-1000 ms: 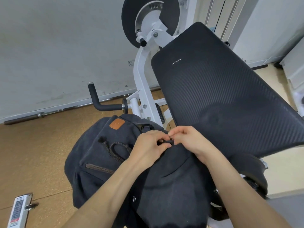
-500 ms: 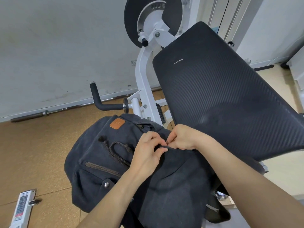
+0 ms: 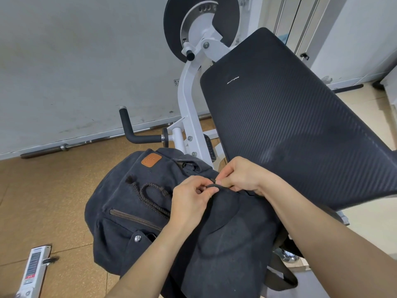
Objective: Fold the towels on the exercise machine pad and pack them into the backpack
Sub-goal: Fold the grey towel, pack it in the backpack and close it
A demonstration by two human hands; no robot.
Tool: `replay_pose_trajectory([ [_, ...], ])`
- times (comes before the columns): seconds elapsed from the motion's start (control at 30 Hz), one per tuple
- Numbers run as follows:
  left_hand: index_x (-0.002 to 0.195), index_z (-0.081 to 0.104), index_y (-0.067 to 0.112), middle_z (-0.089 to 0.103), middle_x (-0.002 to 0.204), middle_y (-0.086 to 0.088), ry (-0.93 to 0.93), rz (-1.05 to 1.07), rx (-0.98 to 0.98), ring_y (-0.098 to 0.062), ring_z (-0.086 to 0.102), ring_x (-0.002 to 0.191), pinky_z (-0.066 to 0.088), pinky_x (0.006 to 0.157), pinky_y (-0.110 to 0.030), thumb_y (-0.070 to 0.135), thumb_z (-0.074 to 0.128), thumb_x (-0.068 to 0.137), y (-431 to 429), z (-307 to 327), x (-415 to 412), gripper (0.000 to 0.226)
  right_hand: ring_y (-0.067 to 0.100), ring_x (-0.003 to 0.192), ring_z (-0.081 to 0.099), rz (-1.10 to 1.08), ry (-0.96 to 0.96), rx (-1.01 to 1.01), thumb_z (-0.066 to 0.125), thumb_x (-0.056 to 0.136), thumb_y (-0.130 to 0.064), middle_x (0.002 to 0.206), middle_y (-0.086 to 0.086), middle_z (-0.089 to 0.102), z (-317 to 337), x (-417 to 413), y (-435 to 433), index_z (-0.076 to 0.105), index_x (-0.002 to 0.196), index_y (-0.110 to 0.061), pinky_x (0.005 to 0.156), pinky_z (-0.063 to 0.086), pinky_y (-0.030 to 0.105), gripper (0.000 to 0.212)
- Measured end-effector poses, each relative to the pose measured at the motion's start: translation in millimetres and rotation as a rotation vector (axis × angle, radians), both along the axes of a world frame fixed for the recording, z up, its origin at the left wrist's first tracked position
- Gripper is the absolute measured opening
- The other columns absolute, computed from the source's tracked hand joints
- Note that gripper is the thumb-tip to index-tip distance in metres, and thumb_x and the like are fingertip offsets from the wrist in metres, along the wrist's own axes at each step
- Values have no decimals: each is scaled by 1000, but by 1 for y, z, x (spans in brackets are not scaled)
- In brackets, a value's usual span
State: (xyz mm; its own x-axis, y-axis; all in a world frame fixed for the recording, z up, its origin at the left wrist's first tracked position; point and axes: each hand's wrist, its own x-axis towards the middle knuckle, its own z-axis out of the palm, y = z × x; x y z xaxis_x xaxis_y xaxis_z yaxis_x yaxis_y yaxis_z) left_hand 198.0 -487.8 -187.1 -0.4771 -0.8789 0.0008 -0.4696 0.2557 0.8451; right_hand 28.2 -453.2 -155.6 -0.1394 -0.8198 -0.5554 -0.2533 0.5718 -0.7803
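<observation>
**Both hands pinched on a cord at the top of the backpack**

The hands are close together, fingertips almost touching. The left hand (image 3: 191, 201) pinches a thin dark cord (image 3: 214, 186) between thumb and forefinger. The right hand (image 3: 240, 177), just beside it, nips the cord's short end with curled fingers. Both forearms lie across the bag and cover much of its near face.

The dark canvas backpack (image 3: 129, 207) lies directly under the hands, its top edge against the lower left edge of the pad (image 3: 290, 130). To the left of the left hand a braided drawstring (image 3: 148, 196) loops loose on the fabric. A zip (image 3: 133, 218) and a metal stud (image 3: 137, 238) sit below it, and a tan patch (image 3: 151, 160) sits farther up.

The ribbed black pad slopes up and away to the right, with nothing lying on its visible surface. Beside it rises the white frame (image 3: 189, 100), topped by a black disc (image 3: 171, 24), with a padded handle (image 3: 133, 130) sticking out to the left. A steel bar (image 3: 86, 143) lies along the foot of the grey wall (image 3: 75, 61) on the brown floor (image 3: 43, 201). A white labelled part (image 3: 34, 269) shows at the lower left corner, cut off by the edge.

I cannot see inside the backpack, nor what holds it up from beneath. Whether the cord is a loop or a fastener is too small to tell.
</observation>
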Motion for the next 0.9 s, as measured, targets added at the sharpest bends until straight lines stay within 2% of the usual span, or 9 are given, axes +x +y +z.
replay_pose_trajectory([
  [0.07,81,73,23,67,83,11,3,-9,-15,-5,60,79,48,73,-16,18,80,78,2,0,0,9,8,50,50,9,-22,-3,65,81,4,54,-3,60,2,-1,0,75,82,2,52,42,21,11],
  [0.2,95,67,30,66,86,12,13,29,68,-2,58,78,48,74,-15,13,78,79,2,0,-4,26,18,62,52,35,-1,-45,65,79,2,66,8,60,3,-1,-1,75,82,0,60,44,28,10],
  [0.33,108,70,23,70,95,19,-3,-62,132,9,61,89,46,83,-9,7,70,86,-1,0,-5,27,9,56,52,61,54,-75,64,81,0,60,-2,58,6,2,2,75,81,0,58,45,22,12],
  [0.4,105,71,21,69,91,22,-3,-72,132,11,61,88,44,81,-5,5,68,87,-2,3,-4,25,7,51,48,46,52,-65,63,81,0,56,-2,55,7,3,2,74,79,3,53,42,20,11],
  [0.5,97,68,28,68,87,22,-10,-63,100,7,61,86,47,82,-11,5,67,87,-4,3,-6,25,20,63,48,-19,-8,-34,62,77,-6,68,14,50,7,4,0,63,76,15,61,41,29,22],
  [0.63,82,59,40,67,81,20,-14,-48,74,5,61,82,51,83,-21,4,67,86,-4,1,-9,37,17,63,44,-11,48,-70,71,74,-19,64,9,45,8,6,2,58,60,0,63,37,33,27],
  [0.73,80,63,37,70,79,15,1,-34,119,1,64,78,55,81,-29,5,70,84,-9,-1,-9,34,5,69,58,29,83,-116,82,72,-24,65,-3,63,10,5,5,76,70,-11,67,48,22,15],
  [0.83,86,67,31,71,84,13,15,-35,146,-1,67,81,56,83,-31,11,76,81,-11,-2,-8,22,14,77,64,131,219,-115,74,81,-22,80,7,72,10,5,4,77,80,-12,75,54,31,11],
  [0.9,100,66,30,68,93,17,-4,-54,125,1,63,84,54,83,-25,17,77,81,-8,2,-5,26,18,85,66,187,325,-108,66,87,-19,86,6,72,11,8,3,76,87,-12,80,54,33,12],
])
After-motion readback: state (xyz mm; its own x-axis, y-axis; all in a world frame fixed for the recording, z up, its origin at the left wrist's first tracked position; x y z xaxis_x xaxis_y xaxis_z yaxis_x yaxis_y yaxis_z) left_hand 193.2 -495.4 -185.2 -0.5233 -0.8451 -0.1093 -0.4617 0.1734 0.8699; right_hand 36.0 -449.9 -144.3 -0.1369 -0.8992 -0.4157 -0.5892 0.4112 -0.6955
